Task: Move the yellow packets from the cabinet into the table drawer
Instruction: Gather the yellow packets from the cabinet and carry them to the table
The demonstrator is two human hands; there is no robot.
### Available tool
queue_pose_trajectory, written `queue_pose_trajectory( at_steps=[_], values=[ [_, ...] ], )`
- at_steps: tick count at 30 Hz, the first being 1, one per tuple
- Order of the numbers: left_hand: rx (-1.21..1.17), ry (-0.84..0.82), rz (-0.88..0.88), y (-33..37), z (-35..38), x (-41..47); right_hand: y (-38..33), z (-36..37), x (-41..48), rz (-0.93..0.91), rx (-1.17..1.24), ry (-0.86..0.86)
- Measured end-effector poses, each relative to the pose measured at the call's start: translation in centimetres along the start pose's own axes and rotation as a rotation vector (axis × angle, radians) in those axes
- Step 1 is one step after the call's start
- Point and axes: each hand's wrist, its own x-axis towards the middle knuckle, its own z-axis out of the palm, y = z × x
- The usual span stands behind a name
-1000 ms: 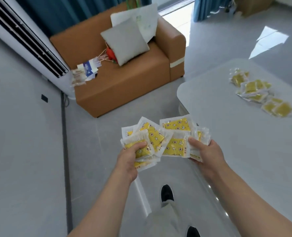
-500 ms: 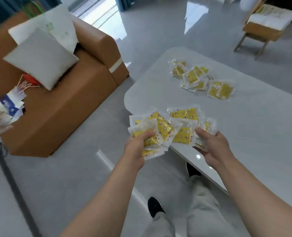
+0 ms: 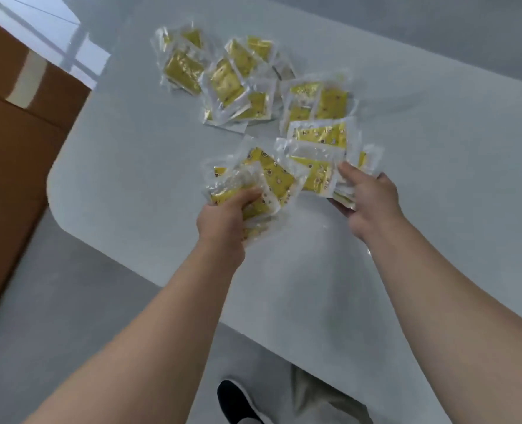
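The person's left hand [image 3: 223,218] gripped a bundle of flat yellow packets sealed in clear crinkled plastic [image 3: 268,179], with the thumb on top and the fingers curled beneath. It was low over the near-left part of the pale grey glossy table with a rounded corner [image 3: 125,166]. Just to the right, the right hand [image 3: 368,200] pinched a second fan of yellow packets [image 3: 314,175], its thumb across the top. The two handfuls met in the middle. Whether they rested on the tabletop or hung just above it could not be told.

Farther across the table lay a loose pile of the same yellow packets [image 3: 226,81], its near edge close beside the fan. A brown sofa arm [image 3: 15,133] stood at the left, and a black shoe [image 3: 238,399] showed on the grey floor [image 3: 70,301] at the near edge.

Neither cabinet nor drawer was in view, so the step in hand looked like delivery at the table, probably setting these handfuls down by the pile.

The next move would call for lowering both handfuls flat and loosening both grips together, well in from the rounded edge, since the slick sleeves would likely slide. Opening the drawer would then need a free hand.
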Motion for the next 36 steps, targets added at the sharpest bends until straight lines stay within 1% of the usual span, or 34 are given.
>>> queue_pose_trajectory(
  at_steps=[3,6,12,15,19,22,23,25,27,31,34,36],
  values=[
    [0.024,0.065,0.058,0.7,4.7,3.8,-1.7,-0.6,5.1,-0.07,-0.031,0.041],
    [0.024,0.092,0.096,2.1,8.1,6.4,-3.5,-0.9,8.7,-0.102,-0.024,0.056],
    [-0.02,0.147,0.071,5.2,12.9,8.0,-6.1,-0.1,11.8,-0.139,0.002,0.047],
    [-0.018,0.173,0.096,5.8,14.3,8.9,-7.0,0.5,12.2,-0.155,-0.044,0.069],
    [0.051,0.268,0.167,5.2,15.0,10.5,-7.0,0.4,13.5,-0.27,-0.265,0.118],
    [0.237,0.318,0.224,3.4,15.1,11.3,-6.8,0.1,13.5,-0.376,-0.627,0.197],
    [0.315,0.334,0.234,2.8,15.1,11.5,-6.7,0.0,13.3,-0.378,-0.713,0.22],
    [0.444,0.363,0.262,2.0,15.0,11.6,-6.3,-0.2,12.8,-0.328,-0.804,0.248],
    [0.529,0.377,0.289,1.9,14.8,11.8,-6.0,-0.4,12.1,-0.266,-0.855,0.27],
    [0.674,0.407,0.297,2.1,13.6,10.7,-5.7,-0.7,10.6,-0.262,-1.076,0.303],
    [0.705,0.393,0.317,2.0,11.8,8.4,-5.7,-0.7,8.5,-0.194,-1.188,0.262],
    [0.674,0.343,0.352,2.0,10.1,6.2,-5.7,-0.3,6.3,-0.205,-1.223,0.233]
  ],
)
